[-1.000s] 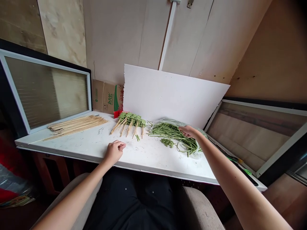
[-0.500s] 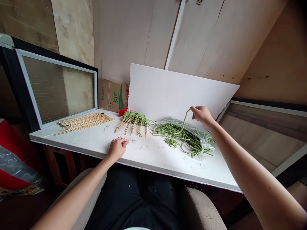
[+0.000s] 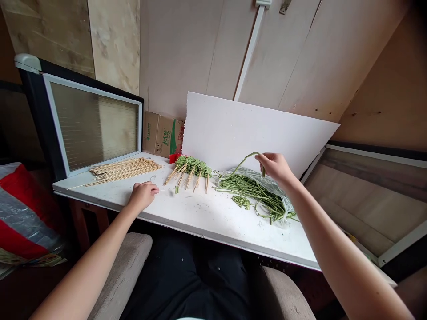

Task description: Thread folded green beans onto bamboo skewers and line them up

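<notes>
My left hand (image 3: pixel 144 195) is closed above the table's front left part, pinching a thin pale skewer with short green bean pieces (image 3: pixel 176 190) at its far end. In my right hand (image 3: pixel 274 168), raised over the plastic bag, the closed fingers grip a long green bean (image 3: pixel 245 158) that arches away to the left. Under it lies a heap of long beans (image 3: pixel 248 184), partly inside the clear plastic bag (image 3: pixel 285 202). Small cut bean pieces (image 3: pixel 241 202) form a little pile in front. Finished-looking bean skewers (image 3: pixel 193 168) are stacked near the middle, sticks pointing toward me.
Bare bamboo skewers (image 3: pixel 125 167) lie in a bundle on the left of the white table (image 3: pixel 207 222). A cardboard box (image 3: pixel 163 133) and a white board (image 3: pixel 253 129) stand behind. Framed panels (image 3: pixel 100 129) flank the table. Chair armrests (image 3: pixel 123 271) are beside my legs.
My left hand has moved left with its skewer, away from the stacked skewers. The bean in my right hand has swung out to the left. The view has shifted slightly.
</notes>
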`<state>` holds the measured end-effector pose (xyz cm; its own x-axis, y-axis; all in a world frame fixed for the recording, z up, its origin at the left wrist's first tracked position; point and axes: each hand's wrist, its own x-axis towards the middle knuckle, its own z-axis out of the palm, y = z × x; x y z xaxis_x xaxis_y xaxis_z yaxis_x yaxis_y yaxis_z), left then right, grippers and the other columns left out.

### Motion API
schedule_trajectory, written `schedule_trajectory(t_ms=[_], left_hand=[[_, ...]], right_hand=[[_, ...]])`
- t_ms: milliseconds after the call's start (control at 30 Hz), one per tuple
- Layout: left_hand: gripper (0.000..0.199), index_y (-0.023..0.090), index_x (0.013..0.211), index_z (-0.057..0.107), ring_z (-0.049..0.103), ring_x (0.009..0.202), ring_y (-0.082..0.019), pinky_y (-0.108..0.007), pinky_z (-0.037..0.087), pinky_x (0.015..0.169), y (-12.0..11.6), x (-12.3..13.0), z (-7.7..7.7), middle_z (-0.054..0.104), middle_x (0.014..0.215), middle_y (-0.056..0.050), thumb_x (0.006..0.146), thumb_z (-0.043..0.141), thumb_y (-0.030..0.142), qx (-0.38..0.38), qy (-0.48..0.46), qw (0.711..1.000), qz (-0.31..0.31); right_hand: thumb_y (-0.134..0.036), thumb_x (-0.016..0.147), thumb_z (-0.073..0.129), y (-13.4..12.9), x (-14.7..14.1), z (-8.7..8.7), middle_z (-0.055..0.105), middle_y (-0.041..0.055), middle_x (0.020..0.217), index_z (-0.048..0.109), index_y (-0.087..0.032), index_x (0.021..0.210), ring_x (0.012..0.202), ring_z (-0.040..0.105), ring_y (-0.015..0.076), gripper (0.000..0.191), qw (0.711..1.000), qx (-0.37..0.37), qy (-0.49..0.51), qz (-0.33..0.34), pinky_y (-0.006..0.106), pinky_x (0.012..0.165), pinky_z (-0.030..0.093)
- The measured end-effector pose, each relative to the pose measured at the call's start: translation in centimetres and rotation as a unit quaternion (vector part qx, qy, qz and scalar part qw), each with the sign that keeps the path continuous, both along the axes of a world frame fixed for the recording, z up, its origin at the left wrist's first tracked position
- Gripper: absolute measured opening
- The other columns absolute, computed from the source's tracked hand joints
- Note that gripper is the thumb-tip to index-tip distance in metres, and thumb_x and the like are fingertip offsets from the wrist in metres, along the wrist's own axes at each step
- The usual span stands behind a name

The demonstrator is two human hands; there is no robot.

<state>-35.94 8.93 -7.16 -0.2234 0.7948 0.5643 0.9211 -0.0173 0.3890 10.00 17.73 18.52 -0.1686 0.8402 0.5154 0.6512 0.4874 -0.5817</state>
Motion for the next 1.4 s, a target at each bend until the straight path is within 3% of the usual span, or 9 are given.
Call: schedule_trajectory(t_ms=[300, 467, 633, 700, 867, 1000, 1100, 1200, 1400], left_hand=[[0.027, 0.025, 0.077, 0.08, 0.062, 0.102, -0.034, -0.046, 0.039, 0.098, -1.0, -2.7, -0.7, 0.077, 0.091, -0.011, 0.088, 0.055, 0.024, -0.045, 0.013, 0.998, 0.047], [0.03, 0.018, 0.112, 0.076, 0.055, 0.121, -0.039, -0.05, 0.042, 0.099, -1.3, -2.0, -0.2, 0.074, 0.12, -0.017, 0.092, 0.055, 0.026, -0.033, 0.032, 0.995, 0.086], [0.029, 0.019, 0.119, 0.07, 0.057, 0.121, -0.036, -0.05, 0.045, 0.103, -1.0, 2.4, 3.9, 0.072, 0.121, -0.014, 0.099, 0.055, 0.034, 0.045, -0.001, 0.997, 0.064], [0.025, 0.02, 0.116, 0.068, 0.06, 0.117, -0.033, -0.048, 0.046, 0.103, -1.1, 5.0, 6.0, 0.073, 0.117, -0.012, 0.101, 0.055, 0.035, 0.105, -0.019, 0.994, 0.009], [0.041, 0.019, 0.143, 0.049, 0.064, 0.111, -0.027, -0.045, 0.047, 0.105, -1.8, 11.5, 10.7, 0.072, 0.113, -0.01, 0.107, 0.051, 0.04, 0.266, -0.054, 0.957, -0.098], [0.043, 0.022, 0.145, 0.05, 0.059, 0.128, -0.03, -0.049, 0.044, 0.109, -2.8, 16.6, 12.9, 0.066, 0.134, -0.014, 0.108, 0.05, 0.043, 0.23, 0.009, 0.96, -0.161], [0.045, 0.027, 0.147, 0.054, 0.054, 0.138, -0.032, -0.05, 0.042, 0.113, -3.3, 20.1, 12.7, 0.056, 0.152, -0.013, 0.106, 0.056, 0.045, 0.167, 0.079, 0.953, -0.242], [0.044, 0.028, 0.147, 0.055, 0.047, 0.146, -0.031, -0.052, 0.037, 0.116, -3.4, 22.3, 11.1, 0.056, 0.154, -0.012, 0.104, 0.061, 0.038, 0.133, 0.116, 0.937, -0.302], [0.025, 0.02, 0.12, 0.071, 0.068, 0.106, -0.026, -0.045, 0.044, 0.1, -2.0, 22.1, 8.5, 0.078, 0.103, -0.009, 0.102, 0.057, 0.011, 0.121, 0.081, 0.942, -0.304]], right_hand=[[-0.058, 0.092, 0.062, -3.2, -3.7, -4.4, 0.05, -0.0015, 0.053, 0.049, -0.022, 0.063, 0.049, 0.037, 0.0103, 0.048, 0.991, -0.048, 0.019, 0.123, 0.025, 0.048, 0.029], [-0.062, 0.094, 0.061, -4.7, -5.2, -5.1, 0.042, -0.0035, 0.053, 0.044, -0.022, 0.061, 0.049, 0.033, 0.0096, 0.054, 0.987, -0.031, -0.012, 0.158, 0.025, 0.048, 0.026], [-0.066, 0.093, 0.064, -5.8, -6.3, -5.9, 0.04, -0.0043, 0.055, 0.044, -0.022, 0.064, 0.051, 0.033, 0.0098, 0.056, 0.971, 0.001, 0.061, 0.232, 0.025, 0.048, 0.025], [-0.066, 0.094, 0.064, -5.9, -6.4, -7.1, 0.04, -0.0044, 0.056, 0.045, -0.022, 0.066, 0.052, 0.033, 0.0099, 0.055, 0.96, 0.021, 0.102, 0.26, 0.025, 0.049, 0.025], [-0.066, 0.096, 0.062, -4.9, -5.5, -11.1, 0.042, -0.0043, 0.055, 0.049, -0.022, 0.068, 0.05, 0.035, 0.0106, 0.054, 0.958, -0.014, 0.101, 0.268, 0.025, 0.048, 0.027], [-0.066, 0.1, 0.053, -4.5, -4.2, -13.3, 0.048, -0.0042, 0.054, 0.06, -0.02, 0.079, 0.048, 0.041, 0.0121, 0.051, 0.961, -0.075, 0.035, 0.263, 0.025, 0.048, 0.031], [-0.058, 0.104, 0.052, -4.9, -3.7, -14.1, 0.053, -0.0028, 0.06, 0.06, -0.02, 0.079, 0.053, 0.043, 0.0122, 0.046, 0.964, -0.031, -0.026, 0.263, 0.025, 0.053, 0.033], [-0.049, 0.104, 0.057, -5.7, -3.8, -14.6, 0.059, -0.0002, 0.067, 0.063, -0.019, 0.08, 0.059, 0.044, 0.0128, 0.039, 0.963, 0.03, -0.069, 0.258, 0.025, 0.057, 0.034], [-0.046, 0.097, 0.07, -7.2, -3.8, -14.1, 0.058, -0.001, 0.068, 0.075, -0.02, 0.096, 0.06, 0.044, 0.0134, 0.026, 0.957, 0.027, -0.099, 0.273, 0.026, 0.057, 0.037]])
